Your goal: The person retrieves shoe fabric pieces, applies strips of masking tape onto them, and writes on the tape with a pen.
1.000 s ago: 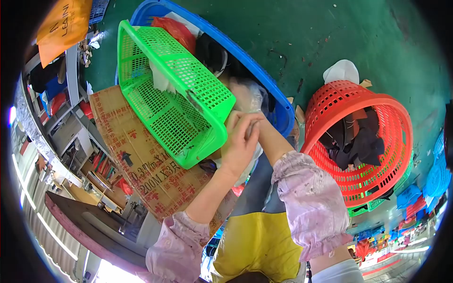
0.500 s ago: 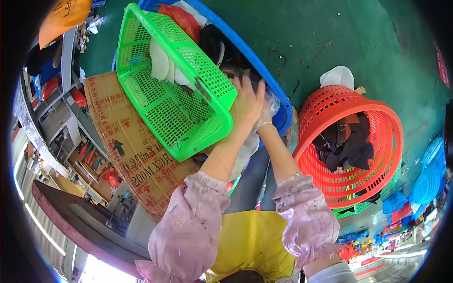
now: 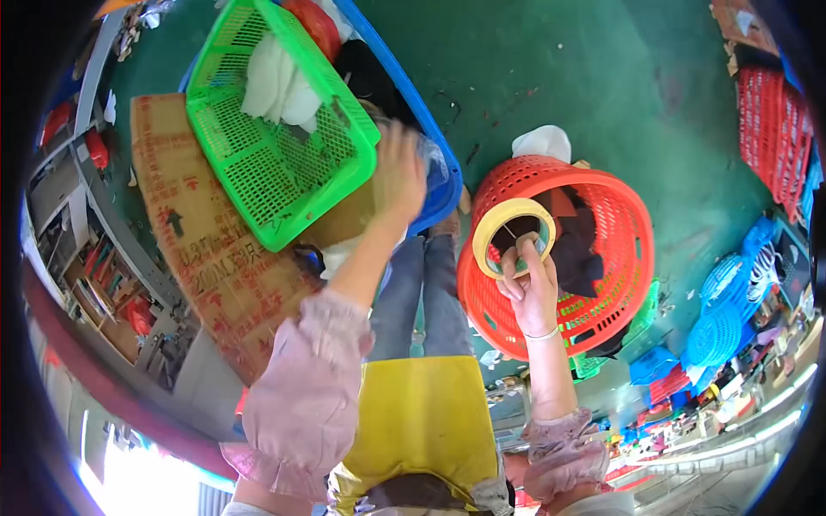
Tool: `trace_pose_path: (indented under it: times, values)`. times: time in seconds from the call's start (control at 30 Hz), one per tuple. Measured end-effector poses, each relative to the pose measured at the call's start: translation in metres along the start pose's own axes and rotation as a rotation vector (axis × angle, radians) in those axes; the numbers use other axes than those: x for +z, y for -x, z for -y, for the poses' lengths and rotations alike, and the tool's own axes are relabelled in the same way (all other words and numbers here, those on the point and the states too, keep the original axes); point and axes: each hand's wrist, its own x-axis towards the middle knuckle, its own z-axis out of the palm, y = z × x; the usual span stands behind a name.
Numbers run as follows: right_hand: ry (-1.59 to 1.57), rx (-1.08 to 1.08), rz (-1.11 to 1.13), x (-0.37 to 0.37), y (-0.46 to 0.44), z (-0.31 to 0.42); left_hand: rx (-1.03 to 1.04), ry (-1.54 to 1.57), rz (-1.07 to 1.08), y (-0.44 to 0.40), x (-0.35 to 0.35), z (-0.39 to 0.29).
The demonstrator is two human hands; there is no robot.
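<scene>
A roll of pale yellow tape (image 3: pixel 482 234) is gripped at its lower right rim by my right hand (image 3: pixel 532 288), its fingers closed round the ring. The roll is raised in front of the mouth of a red perforated basket (image 3: pixel 632 288). My left hand (image 3: pixel 401 176), smeared by motion, has its fingers stretched out beside the end of a green basket (image 3: pixel 357 176). Below that hand lie clear plastic and a blue tub (image 3: pixel 440 202). Whether the hand touches the plastic or the green basket's edge I cannot tell. White cloth-like pieces (image 3: pixel 280 86) lie inside the green basket.
A flattened cardboard sheet (image 3: pixel 198 249) with red print leans under the green basket. Dark scraps (image 3: pixel 581 258) fill part of the red basket. Shelves (image 3: pixel 112 267) stand at left. Stacked red baskets (image 3: pixel 774 138) and blue baskets (image 3: pixel 714 335) line the right side.
My right hand has left the blue tub and moved right, now holding the tape roll. My left hand has drawn back slightly. The view has shifted, so the baskets appear further left.
</scene>
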Motion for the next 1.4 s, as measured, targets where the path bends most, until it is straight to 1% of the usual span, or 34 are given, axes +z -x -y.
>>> trace_pose_path:
  times: [0.03,0.1,0.13,0.17,0.2,0.27,0.3,0.43,0.47,0.6,0.63,0.77,0.8,0.87,0.93,0.97,1.03,1.1,1.13,1.2,1.27,1.3,1.4]
  values:
    - [-0.039,0.036,0.041,0.004,0.012,0.007,0.056,0.137,0.048,0.019,-0.025,-0.022]
    - [-0.112,0.104,0.135,0.018,0.034,0.022,-0.062,0.730,0.314,0.055,-0.089,-0.061]
    - [-0.092,0.099,0.161,0.026,0.049,0.028,-0.188,0.915,0.334,0.070,-0.134,-0.091]
    - [-0.051,0.148,0.138,0.033,0.065,0.032,-0.315,1.102,0.352,0.085,-0.180,-0.123]
    - [-0.006,0.197,0.121,0.042,0.080,0.035,-0.412,1.357,0.249,0.106,-0.209,-0.145]
    - [0.089,0.304,0.076,0.064,0.115,0.042,-0.255,1.257,0.286,0.138,-0.272,-0.167]
    - [0.117,0.306,0.110,0.084,0.131,0.048,-0.245,1.261,0.240,0.148,-0.302,-0.175]
    - [0.576,0.084,0.196,0.173,0.223,0.058,-0.467,1.701,0.274,0.215,-0.413,-0.200]
    - [0.598,0.086,0.252,0.193,0.240,0.057,-0.448,1.699,0.209,0.230,-0.436,-0.198]
    - [1.026,-0.114,0.512,0.234,0.328,0.058,-0.446,1.311,0.036,0.319,-0.504,-0.208]
    - [1.044,-0.119,0.569,0.244,0.346,0.051,-0.442,1.308,-0.027,0.340,-0.514,-0.209]
    - [1.038,-0.124,0.981,0.250,0.443,-0.006,-0.432,1.885,-0.467,0.468,-0.538,-0.228]
    - [1.059,-0.085,1.044,0.242,0.470,-0.023,-0.443,1.880,-0.553,0.507,-0.541,-0.235]
    - [1.297,-0.166,1.312,0.224,0.524,-0.056,-0.519,2.200,-0.785,0.581,-0.547,-0.246]
    - [1.505,-0.258,1.625,0.206,0.575,-0.087,-0.522,2.528,-1.062,0.656,-0.547,-0.266]
    - [1.514,-0.212,1.714,0.192,0.602,-0.102,-0.495,2.522,-1.182,0.699,-0.537,-0.280]
    - [1.520,-0.042,1.870,0.170,0.649,-0.131,-0.614,2.257,-1.301,0.782,-0.508,-0.300]
    - [1.520,0.100,2.013,0.156,0.689,-0.158,-0.737,1.992,-1.375,0.844,-0.486,-0.320]
    - [1.529,0.143,2.082,0.148,0.709,-0.170,-0.735,1.987,-1.465,0.868,-0.481,-0.334]
    - [1.569,0.256,2.231,0.137,0.742,-0.194,-0.891,1.428,-1.672,0.906,-0.477,-0.361]
    - [1.603,0.364,2.358,0.123,0.772,-0.220,-1.056,0.864,-1.737,0.941,-0.472,-0.380]
    - [1.607,0.404,2.397,0.116,0.786,-0.232,-1.087,0.855,-1.777,0.958,-0.468,-0.387]
    - [1.569,0.563,2.321,0.099,0.823,-0.274,-0.975,1.219,-1.609,1.004,-0.455,-0.402]
